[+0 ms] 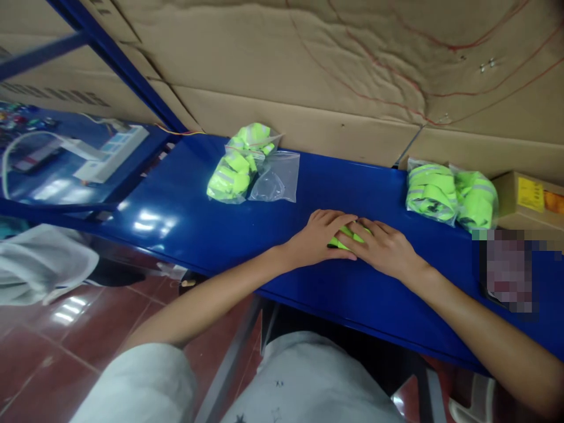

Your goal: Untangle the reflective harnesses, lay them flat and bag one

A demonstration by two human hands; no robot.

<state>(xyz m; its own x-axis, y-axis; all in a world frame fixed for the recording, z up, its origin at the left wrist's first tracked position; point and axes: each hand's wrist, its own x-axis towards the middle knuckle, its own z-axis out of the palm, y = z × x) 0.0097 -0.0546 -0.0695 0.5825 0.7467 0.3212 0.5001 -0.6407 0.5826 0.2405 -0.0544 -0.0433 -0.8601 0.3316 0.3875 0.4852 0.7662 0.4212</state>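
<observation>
My left hand (321,238) and my right hand (384,245) meet over a neon yellow-green fabric bundle (338,242) on the blue table (308,288). Fingers of both hands are closed around it and overlap, so most of the bundle is hidden. Beyond my left hand lie clear bags packed with yellow-green reflective fabric (233,173). A flat clear plastic bag (282,176) rests against them. To the right, two more packed bags of the same fabric (432,191) sit side by side near the cardboard backing.
A cardboard box (511,200) with a yellow label stands at the far right. In front of it is a pixelated dark object (509,270). On the left, a white power strip (112,155) lies behind a blue frame post (132,64). Another person's pale sleeve (48,264) shows at lower left.
</observation>
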